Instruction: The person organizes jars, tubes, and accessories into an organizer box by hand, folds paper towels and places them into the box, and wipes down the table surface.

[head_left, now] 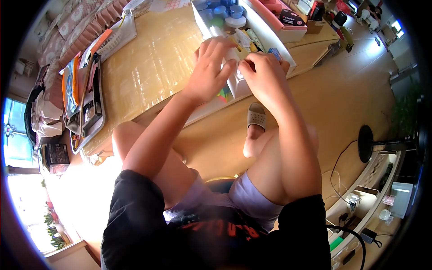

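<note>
Both hands reach over a long white box (269,28) at the table's edge. My left hand (210,69) is above the box's near left side, its fingers bent and apart, with nothing visible between them. At the near right end of the box, my right hand (264,74) is closed, thumb and fingertips together; whatever it pinches is hidden or too small to name. Blue round jars (220,12) stand at the box's far end. Small tubes and bottles (252,39) lie in its middle, just beyond my hands.
The wooden table (148,54) has a shiny cover. A metal tray (101,105) with packets and tools sits at its left edge. A pink box (281,27) stands behind right. A slipper (256,115) is on a foot below. A person is far back right.
</note>
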### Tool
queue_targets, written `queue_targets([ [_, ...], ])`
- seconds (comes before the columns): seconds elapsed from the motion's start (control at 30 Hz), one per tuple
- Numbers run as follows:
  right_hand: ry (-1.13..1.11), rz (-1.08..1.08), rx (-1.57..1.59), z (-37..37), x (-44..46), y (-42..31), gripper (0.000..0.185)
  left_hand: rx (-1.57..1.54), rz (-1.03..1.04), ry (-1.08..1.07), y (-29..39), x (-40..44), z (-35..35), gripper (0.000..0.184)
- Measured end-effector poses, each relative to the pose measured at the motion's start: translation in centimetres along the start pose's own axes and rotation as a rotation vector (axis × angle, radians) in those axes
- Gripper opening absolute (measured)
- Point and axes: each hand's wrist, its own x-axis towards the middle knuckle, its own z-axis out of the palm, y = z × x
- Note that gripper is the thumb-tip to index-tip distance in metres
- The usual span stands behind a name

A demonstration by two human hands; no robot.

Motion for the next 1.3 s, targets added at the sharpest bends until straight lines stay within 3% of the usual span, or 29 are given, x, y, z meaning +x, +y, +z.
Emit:
queue_targets([
  [0.17,-0.008,0.033,0.212,-0.1,-0.2,-0.4,0.03,0.028,0.039,0.043,-0.2,-0.1,0.2,0.037],
  [0.37,0.171,-0.09,-0.05,2.4,-1.2,-0.5,0.023,0.071,0.058,0.039,-0.3,-0.3,0.0,0.037],
  [0.7,0.178,-0.071,0.107,1.5,-1.2,-1.2,0.017,0.111,0.109,0.088,-0.3,0.0,-0.5,0.032],
  [1.0,0.049,0.052,0.296,0.8,-0.8,-0.6,0.013,0.158,0.1,0.064,-0.2,-0.1,-0.7,0.032],
  [1.3,0.196,-0.102,0.271,1.3,-1.4,-1.2,0.014,0.084,0.069,0.058,-0.4,-0.2,-0.4,0.036],
])
